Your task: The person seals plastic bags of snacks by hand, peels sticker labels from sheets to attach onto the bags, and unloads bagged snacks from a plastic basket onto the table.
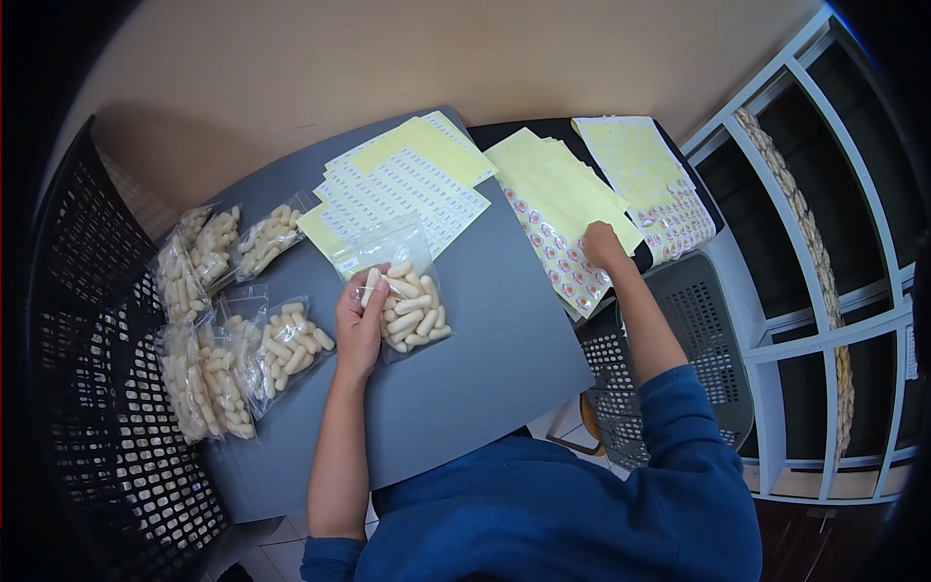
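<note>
My left hand (pixel 361 325) grips a clear zip bag (pixel 412 308) of cream-coloured, capsule-shaped pieces, its thumb across the front. A small white label shows near the bag's upper left corner. The bag is above the grey table, its top overlapping sheets of small printed labels (pixel 402 199). Over at the right, my right hand (pixel 601 244) is closed, fingers bent down onto a yellow sheet of round red-and-white stickers (pixel 558 254). Whatever is between those fingertips is hidden. A second sticker sheet (pixel 669 221) lies beyond this hand.
Several filled zip bags (pixel 281 349) lie at the table's left side, next to a tall black perforated basket (pixel 126 427). A grey perforated basket or chair (pixel 693 330) is below my right forearm. White-framed shelving (pixel 766 359) stands on the right. The wall borders the table's far edge.
</note>
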### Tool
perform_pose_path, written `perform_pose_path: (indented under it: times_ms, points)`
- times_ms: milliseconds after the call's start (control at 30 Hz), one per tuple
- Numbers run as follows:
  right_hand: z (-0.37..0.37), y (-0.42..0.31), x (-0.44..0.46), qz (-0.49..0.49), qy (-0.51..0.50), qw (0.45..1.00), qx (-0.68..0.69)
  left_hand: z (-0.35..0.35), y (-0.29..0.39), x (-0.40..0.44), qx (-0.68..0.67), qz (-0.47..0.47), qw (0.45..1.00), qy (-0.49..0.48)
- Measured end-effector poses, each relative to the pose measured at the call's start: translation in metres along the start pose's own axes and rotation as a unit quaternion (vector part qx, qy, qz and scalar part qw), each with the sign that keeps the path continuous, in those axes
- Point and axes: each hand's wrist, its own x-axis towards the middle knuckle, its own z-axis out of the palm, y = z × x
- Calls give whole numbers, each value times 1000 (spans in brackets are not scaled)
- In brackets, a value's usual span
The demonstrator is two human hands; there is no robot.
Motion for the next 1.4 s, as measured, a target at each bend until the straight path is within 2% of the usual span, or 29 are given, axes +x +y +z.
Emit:
perform_pose_path:
  times_ms: [233, 300, 533, 600, 700, 1033, 1400]
  points:
    - [-17, 4, -1, -67, 14, 998, -5, 1, 2, 1, 4, 3, 1000, 1]
    - [-23, 6, 2, -43, -70, 995, 51, 0, -1, 1, -1, 3, 1000, -1]
    - [-30, 9, 4, -49, -115, 984, 128, 1, 1, 1, -4, 10, 1000, -5]
    - [-39, 7, 4, -31, -192, 969, 152, 1, 0, 1, -3, 11, 1000, -4]
    - [-45, 7, 6, -24, -230, 959, 164, 1, 2, 0, -3, 10, 1000, -3]
    - [-49, 4, 13, -27, -278, 949, 144, 3, 6, 0, -5, 5, 1000, -6]
    - [-56, 11, 13, -35, -332, 916, 222, 3, 7, 0, -5, 3, 1000, -9]
